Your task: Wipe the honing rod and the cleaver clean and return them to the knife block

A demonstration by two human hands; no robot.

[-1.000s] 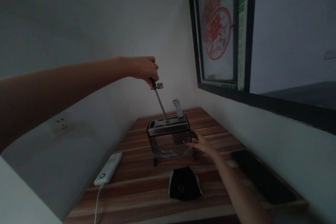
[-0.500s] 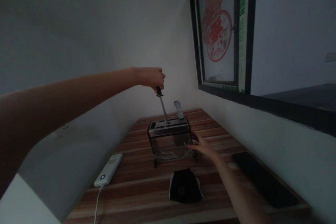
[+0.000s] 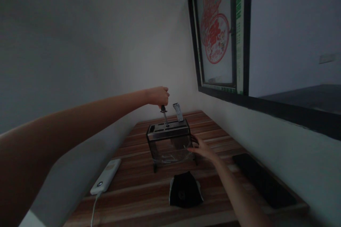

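My left hand [image 3: 159, 96] is closed round the black handle of a sharpening steel [image 3: 165, 117]. Its metal rod goes down through the slotted top of a knife block [image 3: 167, 133], with only a short length showing above. The block has a dark frame, a metal top and clear see-through sides. At its right side my right hand [image 3: 198, 148] grips the edge, thumb toward the near face and fingers behind. A grey, wrapped-looking piece [image 3: 178, 112] sticks up from the block's back right; its kind is unclear.
Close in front lies a folded black cloth-like item [image 3: 185, 189]. A white power bank [image 3: 106, 176] with a cable is on the left, a dark phone-like slab [image 3: 262, 180] on the right. The wooden tabletop [image 3: 138, 184] meets walls, with a dark-framed window [image 3: 217, 90] at right.
My left hand has come down, and the sharpening steel has sunk deeper into the block. My right hand keeps its place at the block's side. The view has shifted slightly.
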